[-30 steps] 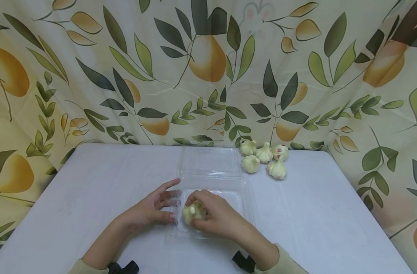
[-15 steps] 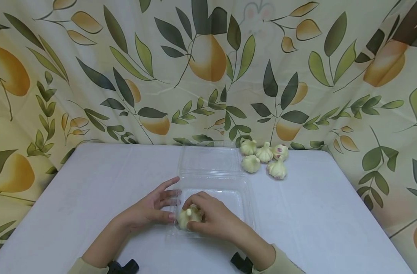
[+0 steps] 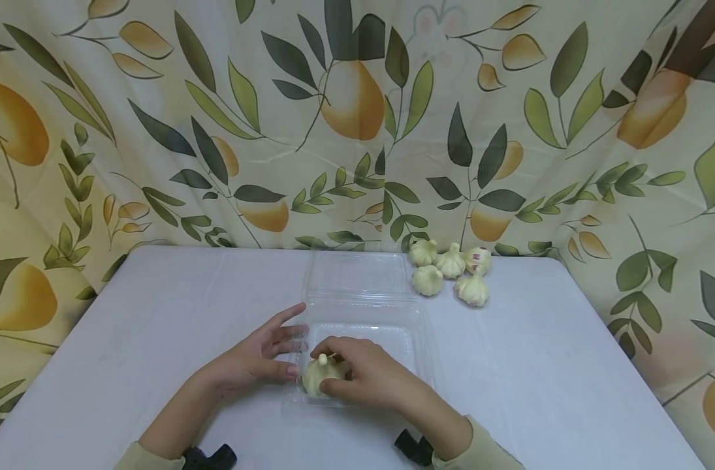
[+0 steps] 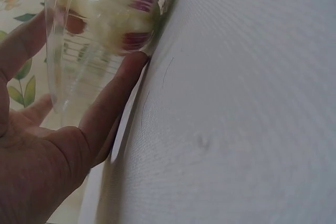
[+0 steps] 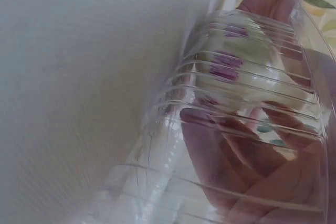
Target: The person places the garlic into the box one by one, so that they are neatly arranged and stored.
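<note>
My right hand (image 3: 363,371) grips a pale garlic bulb (image 3: 318,376) in the near left corner of a clear plastic clamshell box (image 3: 386,313). The bulb's stem points up between thumb and fingers. Through the ribbed wall in the right wrist view, the garlic (image 5: 262,72) shows purple marks, with fingers bent about it. My left hand (image 3: 266,349) is spread along the box's left side, fingertips at the wall. In the left wrist view the left hand (image 4: 63,145) has its thumb and fingers stretched out, touching the plastic just outside the garlic (image 4: 115,11).
Several garlic bulbs (image 3: 450,261) sit in a cluster at the back, right of the box's open lid (image 3: 357,271). All stand on a white-covered table (image 3: 510,365). Behind hangs a cloth (image 3: 333,163) printed with fruit and leaves.
My right hand has shifted the garlic bulb left and slightly nearer, into the box's corner, and its stem now stands more upright. The left hand has stayed in place.
</note>
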Motion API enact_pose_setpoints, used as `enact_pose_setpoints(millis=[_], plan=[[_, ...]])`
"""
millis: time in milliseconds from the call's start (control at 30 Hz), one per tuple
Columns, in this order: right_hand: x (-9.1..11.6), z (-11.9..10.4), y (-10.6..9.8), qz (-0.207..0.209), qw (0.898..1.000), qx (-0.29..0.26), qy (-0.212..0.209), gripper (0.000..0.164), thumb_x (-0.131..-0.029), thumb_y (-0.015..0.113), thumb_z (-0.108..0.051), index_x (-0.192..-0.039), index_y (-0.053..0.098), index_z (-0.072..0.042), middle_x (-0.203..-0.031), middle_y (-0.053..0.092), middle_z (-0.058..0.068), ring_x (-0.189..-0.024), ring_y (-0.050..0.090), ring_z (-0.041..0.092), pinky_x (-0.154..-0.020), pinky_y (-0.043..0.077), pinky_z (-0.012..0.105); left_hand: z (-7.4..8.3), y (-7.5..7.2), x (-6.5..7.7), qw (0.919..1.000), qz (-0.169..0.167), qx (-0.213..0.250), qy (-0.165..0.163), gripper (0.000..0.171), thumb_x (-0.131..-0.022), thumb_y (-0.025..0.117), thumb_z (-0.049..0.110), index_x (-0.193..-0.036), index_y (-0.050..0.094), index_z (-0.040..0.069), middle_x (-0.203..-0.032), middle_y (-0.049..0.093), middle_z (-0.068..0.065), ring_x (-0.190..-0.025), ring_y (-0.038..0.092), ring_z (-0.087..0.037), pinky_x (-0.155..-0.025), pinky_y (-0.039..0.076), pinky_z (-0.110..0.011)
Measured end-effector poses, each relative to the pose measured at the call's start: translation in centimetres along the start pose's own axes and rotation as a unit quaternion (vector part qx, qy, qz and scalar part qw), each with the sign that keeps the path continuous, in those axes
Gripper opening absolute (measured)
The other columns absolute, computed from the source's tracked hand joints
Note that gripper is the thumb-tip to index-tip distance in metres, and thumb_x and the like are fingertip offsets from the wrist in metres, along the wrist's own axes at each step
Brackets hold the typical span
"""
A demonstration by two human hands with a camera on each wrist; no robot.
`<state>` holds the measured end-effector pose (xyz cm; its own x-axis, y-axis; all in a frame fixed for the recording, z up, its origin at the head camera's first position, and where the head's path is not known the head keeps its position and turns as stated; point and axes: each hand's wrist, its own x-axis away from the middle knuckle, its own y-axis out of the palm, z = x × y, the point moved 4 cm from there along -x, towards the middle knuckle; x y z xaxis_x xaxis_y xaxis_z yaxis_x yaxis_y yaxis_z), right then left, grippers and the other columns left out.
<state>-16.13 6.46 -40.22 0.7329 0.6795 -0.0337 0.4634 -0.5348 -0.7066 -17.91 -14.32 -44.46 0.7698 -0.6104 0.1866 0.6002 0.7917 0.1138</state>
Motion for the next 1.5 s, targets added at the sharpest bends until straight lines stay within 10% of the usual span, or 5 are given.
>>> enact_pose_setpoints(millis=[367, 1500], plan=[[0.8, -0.7, -1.3, 0.007, 1.000, 0.013, 0.017, 0.054, -0.089, 0.072, -0.030, -0.139, 0.054, -0.027, -0.135, 0.062, -0.004, -0.115, 0.063, 0.020, -0.090, 0.053, 0.034, 0.0, 0.0, 0.0, 1.0000, -0.002, 0.003, 0.002, 0.101, -0.085, 0.074, 0.002, -0.161, 0.013, 0.028, -0.161, 0.019, -0.022, -0.143, 0.030, -0.042, -0.093, 0.054, -0.042], [5.6, 0.3, -10.9, 0.150, 0.988, -0.025, 0.036, 0.059, -0.090, 0.075, -0.028, -0.142, 0.048, -0.034, -0.137, 0.059, -0.007, -0.120, 0.060, 0.017, -0.093, 0.054, 0.039, -0.1, 0.2, 0.0, 1.0000, -0.004, 0.007, 0.002, 0.103, -0.084, 0.075, 0.000, -0.161, 0.012, 0.026, -0.160, 0.017, -0.024, -0.142, 0.031, -0.041, -0.093, 0.054, -0.044]])
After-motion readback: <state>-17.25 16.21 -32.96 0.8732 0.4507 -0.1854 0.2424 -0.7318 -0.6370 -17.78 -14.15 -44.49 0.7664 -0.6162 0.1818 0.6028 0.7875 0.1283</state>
